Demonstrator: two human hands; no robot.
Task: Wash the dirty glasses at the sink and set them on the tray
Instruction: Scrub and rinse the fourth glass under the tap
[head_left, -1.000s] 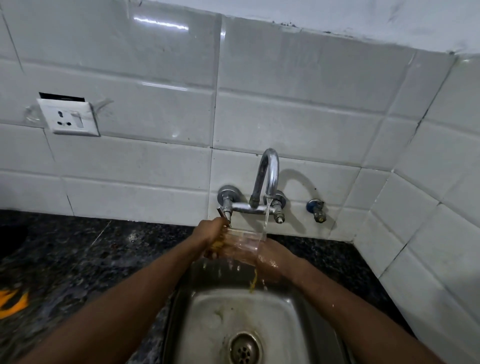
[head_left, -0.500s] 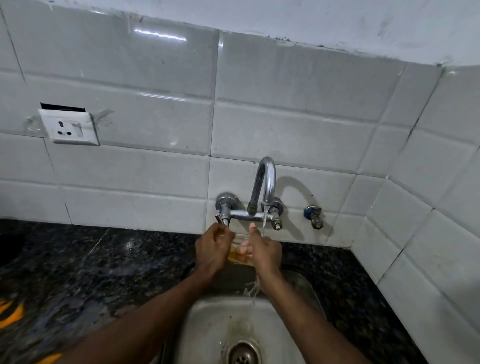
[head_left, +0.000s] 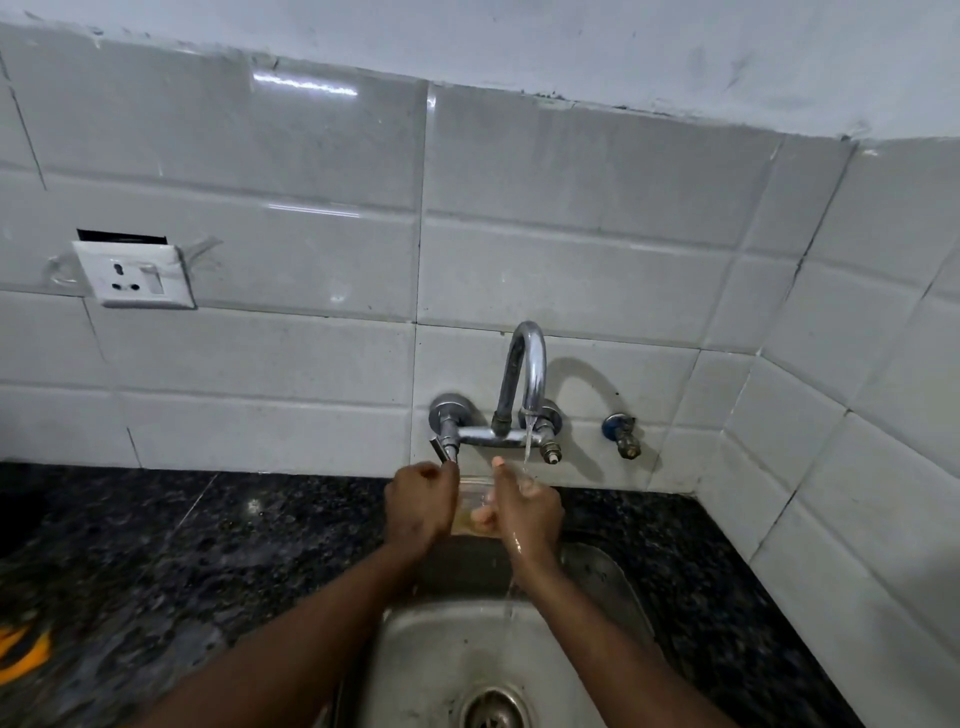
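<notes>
Glass (head_left: 475, 501) sits clamped between both hands over the sink (head_left: 613, 577), just below the tap (head_left: 530, 364). Left hand (head_left: 421, 504) curls round its left side, right hand (head_left: 527, 514) wraps the right side with thumb up and fingers (head_left: 483, 514) curled onto the near wall. The glass is clear with a yellowish tint low down; its long axis looks roughly upright with the rim toward the spout, but it is mostly covered, so this is not certain. Water stream (head_left: 527, 447) lands just right of the rim, on the right hand, and runs off the wrist into the basin. Likely step: rinsing. The mouth needs a small shift right to catch the stream, and the right hand is the nearer one. Dark tabletop (head_left: 208, 545) lies left of the left hand, a wall socket (head_left: 135, 275) up and left of it. No tray in view. No brand, label or readable writing anywhere.
</notes>
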